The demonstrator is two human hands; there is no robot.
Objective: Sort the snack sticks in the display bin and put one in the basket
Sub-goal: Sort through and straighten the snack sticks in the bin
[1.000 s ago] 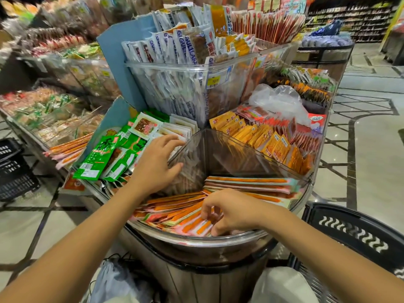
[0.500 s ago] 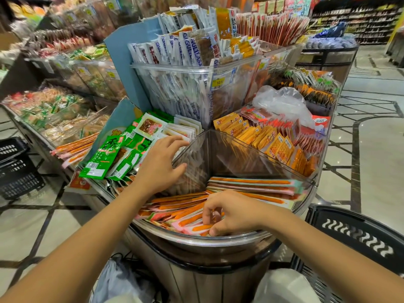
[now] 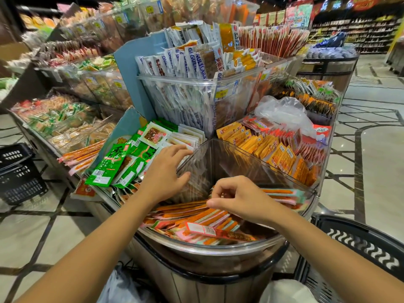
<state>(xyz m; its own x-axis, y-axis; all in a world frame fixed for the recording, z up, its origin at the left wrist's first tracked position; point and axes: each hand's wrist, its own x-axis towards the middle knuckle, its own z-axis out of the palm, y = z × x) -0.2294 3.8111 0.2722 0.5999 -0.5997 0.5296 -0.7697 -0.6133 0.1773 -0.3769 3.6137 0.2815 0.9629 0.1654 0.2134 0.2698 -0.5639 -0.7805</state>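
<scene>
A shop aisle is seen, with a pale polished floor [image 3: 382,154] crossed by dark inlaid lines and stocked shelves [image 3: 360,31] at the far right. A round stand [image 3: 207,287] with a panelled base is placed in the middle, and clear plastic compartments are set on it in tiers. The display bin [image 3: 229,162] is the nearest wedge-shaped compartment, walled by transparent dividers. The snack sticks [image 3: 196,217] are laid flat in it in a loose heap: long, thin and orange, sealed in pink and green wrappers, with one red-and-white labelled stick [image 3: 203,229] lying across the front. The left hand [image 3: 164,173] is spread wide over the top edge of the left divider, with the thumb on the bin side and the fingers nearly straight on the packets beyond; nothing is gripped by it. The right hand [image 3: 238,200] is held over the heap with its fingers curled, and the ends of the upper sticks are pinched between thumb and fingertips. The basket [image 3: 358,241], black and perforated, is stood on the floor at the lower right, just beside the stand and apart from both hands. Green packets [image 3: 105,169] are piled in the compartment to the left and orange packets [image 3: 279,156] in the one to the right. White packets [image 3: 185,68] are stood upright in the upper tier above a yellow price tag [image 3: 223,92], and a crumpled plastic bag [image 3: 282,112] is left behind the orange packets. A second black basket [image 3: 17,171] is seen at the far left.
</scene>
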